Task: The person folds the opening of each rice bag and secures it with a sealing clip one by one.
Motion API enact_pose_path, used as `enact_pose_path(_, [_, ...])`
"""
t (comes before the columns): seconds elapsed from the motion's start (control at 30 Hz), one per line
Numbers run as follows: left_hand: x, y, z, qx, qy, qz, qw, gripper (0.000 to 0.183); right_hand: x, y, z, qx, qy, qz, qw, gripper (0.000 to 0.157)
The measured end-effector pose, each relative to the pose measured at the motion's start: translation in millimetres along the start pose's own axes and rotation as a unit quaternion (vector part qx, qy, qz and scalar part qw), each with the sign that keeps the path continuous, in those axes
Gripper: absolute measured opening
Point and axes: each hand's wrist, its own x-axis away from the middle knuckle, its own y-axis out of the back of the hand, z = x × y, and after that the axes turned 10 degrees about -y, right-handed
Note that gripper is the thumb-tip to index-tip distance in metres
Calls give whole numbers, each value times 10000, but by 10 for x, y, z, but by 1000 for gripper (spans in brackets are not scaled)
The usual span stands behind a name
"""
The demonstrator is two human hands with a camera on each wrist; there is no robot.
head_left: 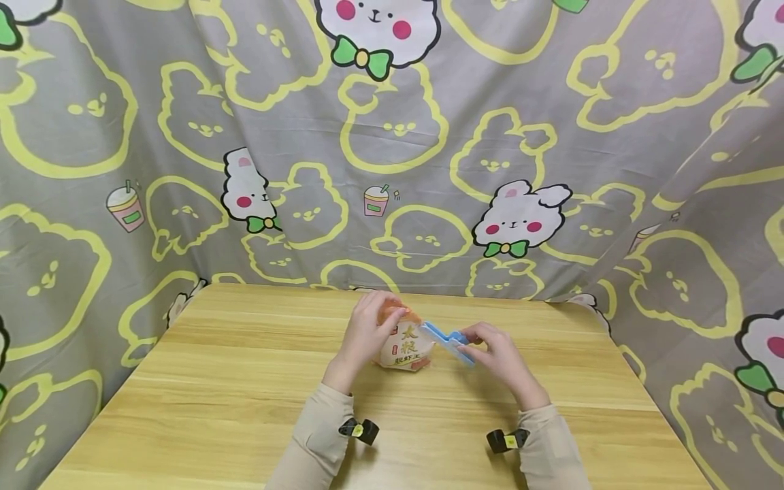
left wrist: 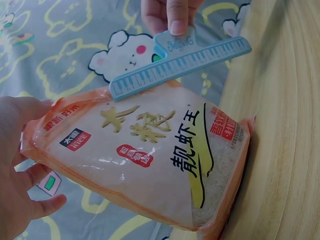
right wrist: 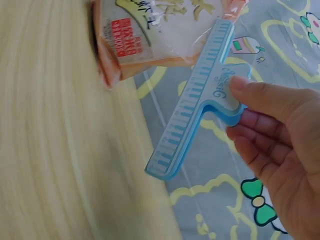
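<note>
A bag of rice [left wrist: 150, 145] with an orange border and Chinese lettering stands on the table, its clear lower part showing white grains. My left hand [head_left: 365, 335] grips its top end, thumb on one face and fingers behind. Thumb and fingers of my right hand [head_left: 501, 355] pinch the handle of a light blue bag clip [right wrist: 192, 100], printed with piano keys and the word "Music". One end of the clip's long bar overlaps the bag's top edge in the left wrist view. The rest of the bar slants down to the right, beside the bag.
The wooden table [head_left: 214, 381] reaches back to a grey curtain [head_left: 416, 197] with cartoon rabbits, which also hangs at both sides. A black wrist camera [head_left: 361, 431] sits by the left sleeve, another black camera [head_left: 507, 441] by the right.
</note>
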Motion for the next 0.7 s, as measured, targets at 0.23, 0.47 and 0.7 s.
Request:
enact_pose_path(0.23, [-5, 15, -11, -31, -18, 9, 10000, 16, 1, -39, -8, -115, 230, -196, 9995, 18])
enact_pose_path(0.47, [-5, 15, -8, -45, -51, -15, 10000, 16, -2, -88, 3, -189, 437, -384, 9981, 19])
enact_pose_path(0.7, [-2, 9, -4, -48, 26, 27, 10000, 16, 0, -121, 36, -238, 505, -553, 9969, 19])
